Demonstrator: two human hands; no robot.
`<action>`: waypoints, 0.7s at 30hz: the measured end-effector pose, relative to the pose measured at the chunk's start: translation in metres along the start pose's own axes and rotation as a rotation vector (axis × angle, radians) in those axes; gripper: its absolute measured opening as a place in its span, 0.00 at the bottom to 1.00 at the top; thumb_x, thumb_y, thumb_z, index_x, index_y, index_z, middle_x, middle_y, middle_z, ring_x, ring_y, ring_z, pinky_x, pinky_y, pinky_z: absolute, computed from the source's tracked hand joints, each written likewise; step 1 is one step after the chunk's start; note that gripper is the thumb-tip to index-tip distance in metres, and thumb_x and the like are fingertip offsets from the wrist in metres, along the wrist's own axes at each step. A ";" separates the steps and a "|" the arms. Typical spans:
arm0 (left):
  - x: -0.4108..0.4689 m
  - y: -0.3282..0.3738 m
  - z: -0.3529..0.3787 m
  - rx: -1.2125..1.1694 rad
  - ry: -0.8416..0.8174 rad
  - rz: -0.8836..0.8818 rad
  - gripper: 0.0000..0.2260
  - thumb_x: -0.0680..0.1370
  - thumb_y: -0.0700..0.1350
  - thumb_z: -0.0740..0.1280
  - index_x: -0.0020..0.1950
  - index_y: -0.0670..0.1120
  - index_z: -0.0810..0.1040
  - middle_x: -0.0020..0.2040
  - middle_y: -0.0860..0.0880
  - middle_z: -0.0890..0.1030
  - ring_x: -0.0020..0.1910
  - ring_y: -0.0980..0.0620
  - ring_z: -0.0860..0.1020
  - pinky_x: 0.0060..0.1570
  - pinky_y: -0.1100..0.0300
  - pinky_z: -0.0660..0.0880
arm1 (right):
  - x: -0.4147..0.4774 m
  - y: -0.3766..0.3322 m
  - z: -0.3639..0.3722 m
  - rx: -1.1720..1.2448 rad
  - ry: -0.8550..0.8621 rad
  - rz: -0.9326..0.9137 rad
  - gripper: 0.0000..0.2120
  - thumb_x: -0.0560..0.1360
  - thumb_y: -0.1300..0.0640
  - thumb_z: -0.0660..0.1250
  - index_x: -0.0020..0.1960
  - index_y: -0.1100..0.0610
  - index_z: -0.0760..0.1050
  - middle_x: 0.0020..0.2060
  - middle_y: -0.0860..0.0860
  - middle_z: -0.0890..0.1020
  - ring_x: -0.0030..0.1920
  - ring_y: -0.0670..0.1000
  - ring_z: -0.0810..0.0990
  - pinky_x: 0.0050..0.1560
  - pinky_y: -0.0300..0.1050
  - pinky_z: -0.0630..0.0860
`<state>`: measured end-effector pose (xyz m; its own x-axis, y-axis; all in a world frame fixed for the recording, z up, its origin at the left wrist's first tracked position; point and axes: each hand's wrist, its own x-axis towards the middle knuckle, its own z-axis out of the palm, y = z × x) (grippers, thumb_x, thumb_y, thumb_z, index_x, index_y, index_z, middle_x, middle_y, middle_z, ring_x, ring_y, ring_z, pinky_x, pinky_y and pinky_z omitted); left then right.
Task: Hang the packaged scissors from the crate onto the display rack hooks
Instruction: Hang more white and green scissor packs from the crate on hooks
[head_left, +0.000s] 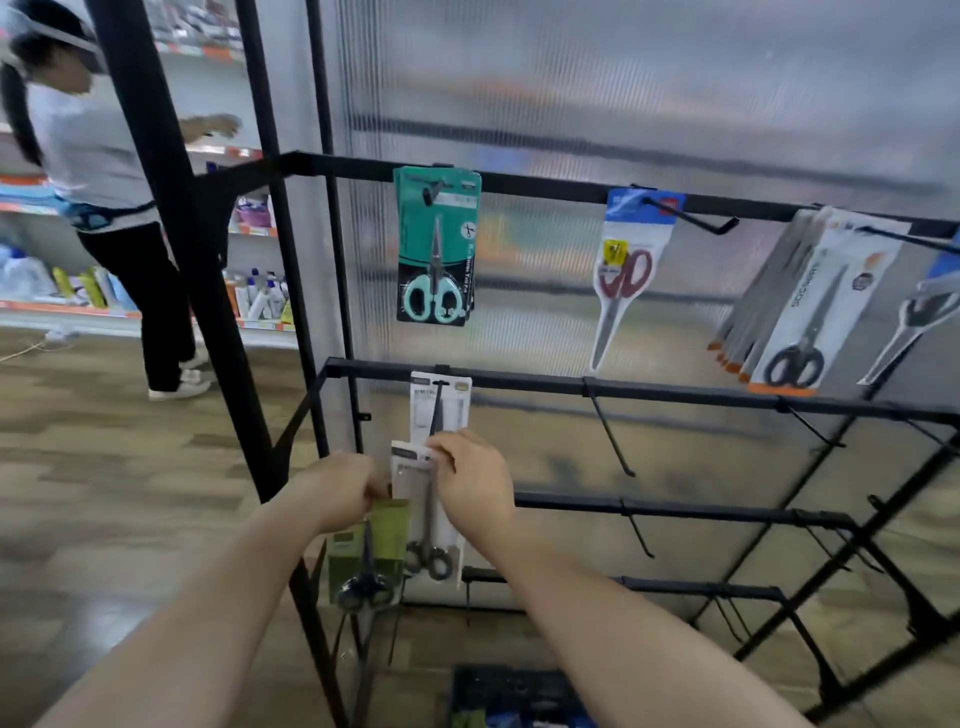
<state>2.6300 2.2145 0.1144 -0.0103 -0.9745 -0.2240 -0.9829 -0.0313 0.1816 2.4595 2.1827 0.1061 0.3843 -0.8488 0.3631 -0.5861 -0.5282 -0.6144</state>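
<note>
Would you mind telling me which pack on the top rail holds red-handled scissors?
The blue-topped pack, second from the left on the top rail. The teal pack beside it has mint handles, and the white packs further right hold black-handled scissors.

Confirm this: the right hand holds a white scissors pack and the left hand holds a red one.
Not quite: the left hand holds a green pack, not red. The right hand does hold the white pack. The head view shows it.

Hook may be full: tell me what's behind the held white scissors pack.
Another white pack hangs on the hook behind it, top visible, lower part covered by the held white scissors pack, which the right hand pinches. The left hand grips a green scissors pack.
</note>
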 end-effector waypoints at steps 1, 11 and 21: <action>0.000 0.000 -0.002 0.002 0.006 0.016 0.14 0.77 0.40 0.60 0.54 0.52 0.82 0.50 0.53 0.82 0.47 0.54 0.78 0.49 0.58 0.77 | 0.002 0.002 0.002 -0.001 0.003 0.019 0.11 0.79 0.60 0.59 0.55 0.56 0.79 0.50 0.52 0.79 0.49 0.54 0.78 0.49 0.47 0.73; 0.014 -0.002 0.001 0.009 -0.009 0.101 0.12 0.78 0.42 0.62 0.56 0.51 0.82 0.52 0.53 0.80 0.48 0.56 0.75 0.51 0.58 0.75 | 0.014 0.010 0.016 -0.051 -0.059 0.055 0.12 0.79 0.59 0.57 0.54 0.54 0.79 0.49 0.51 0.78 0.47 0.51 0.76 0.45 0.45 0.72; 0.040 0.005 0.011 -0.082 -0.020 0.095 0.12 0.78 0.43 0.63 0.59 0.51 0.80 0.57 0.54 0.81 0.54 0.58 0.78 0.54 0.65 0.74 | 0.056 0.029 0.039 0.017 0.099 0.125 0.12 0.78 0.61 0.59 0.54 0.54 0.79 0.49 0.50 0.78 0.47 0.51 0.77 0.46 0.46 0.76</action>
<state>2.6226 2.1778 0.0956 -0.1071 -0.9694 -0.2211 -0.9590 0.0421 0.2802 2.4922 2.1206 0.0817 0.2368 -0.9065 0.3495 -0.6122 -0.4186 -0.6708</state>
